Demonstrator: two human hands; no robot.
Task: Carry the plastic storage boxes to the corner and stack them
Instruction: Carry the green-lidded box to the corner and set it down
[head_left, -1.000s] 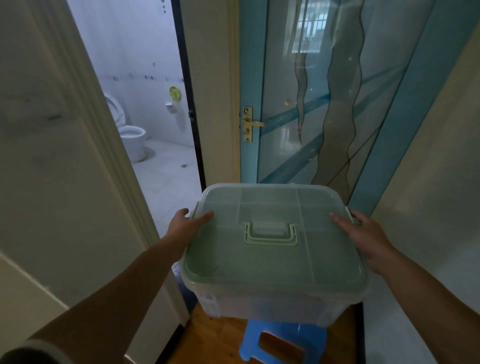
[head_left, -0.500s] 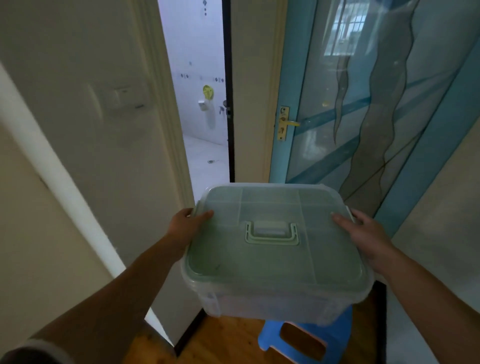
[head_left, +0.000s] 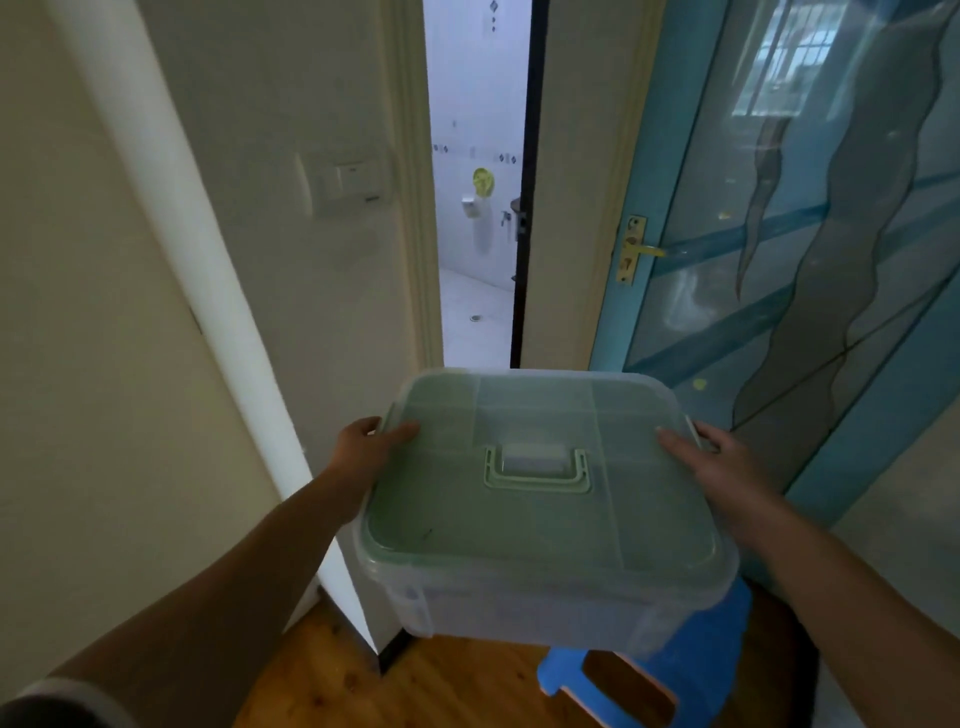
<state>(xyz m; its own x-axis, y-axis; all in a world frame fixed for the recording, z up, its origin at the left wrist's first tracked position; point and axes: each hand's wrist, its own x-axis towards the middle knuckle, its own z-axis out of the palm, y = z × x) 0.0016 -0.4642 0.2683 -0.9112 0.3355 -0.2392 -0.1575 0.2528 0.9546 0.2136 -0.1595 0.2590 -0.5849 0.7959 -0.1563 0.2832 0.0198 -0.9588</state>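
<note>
Got both my arms stretched out front: left hand (head_left: 363, 447) at 9 o'clock, right hand (head_left: 722, 467) at 3 o'clock on the storage box (head_left: 519, 530), thumbs on top, fingers curled over its edges.

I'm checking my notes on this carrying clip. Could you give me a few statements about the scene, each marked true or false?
1. The left hand and right hand hold the storage box at opposite sides. True.
2. The box's green lid has been taken off. False: the lid sits closed on the box.
3. One hand grips the lid's carry handle. False: the handle lies flat and untouched between the two hands.
4. A blue stool stands on the wooden floor below the box. True.
</note>
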